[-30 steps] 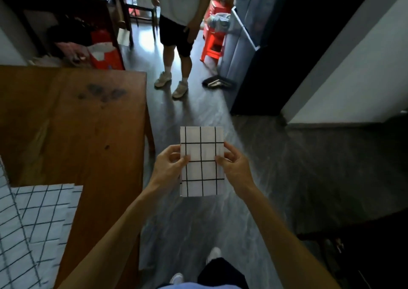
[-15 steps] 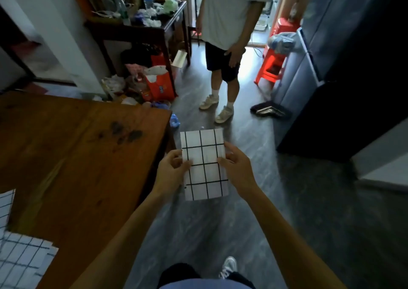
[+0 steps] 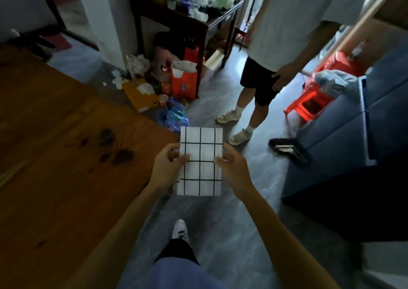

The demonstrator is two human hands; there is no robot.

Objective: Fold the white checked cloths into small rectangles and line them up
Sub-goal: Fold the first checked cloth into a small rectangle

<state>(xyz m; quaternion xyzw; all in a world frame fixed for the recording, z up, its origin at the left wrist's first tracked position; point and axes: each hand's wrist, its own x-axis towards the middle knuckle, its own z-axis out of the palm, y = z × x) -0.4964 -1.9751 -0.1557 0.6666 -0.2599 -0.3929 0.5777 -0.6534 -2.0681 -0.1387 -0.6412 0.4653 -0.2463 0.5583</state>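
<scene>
A white cloth with a black check, folded into a small upright rectangle (image 3: 200, 160), is held in the air over the grey floor, just right of the wooden table's corner. My left hand (image 3: 169, 167) pinches its left edge with thumb in front. My right hand (image 3: 231, 167) pinches its right edge the same way. No other checked cloths show in this view.
The brown wooden table (image 3: 66, 167) fills the left side, with dark stains near its far corner. A person in a white shirt and dark shorts (image 3: 265, 74) stands ahead. Bags and litter (image 3: 167, 90) lie under a cluttered side table. A red stool (image 3: 309, 103) and blue sofa (image 3: 344, 130) stand at the right.
The view has tilted up and turned left, so the flat checked cloths at the table's near left are out of sight. Both hands keep holding the folded cloth.
</scene>
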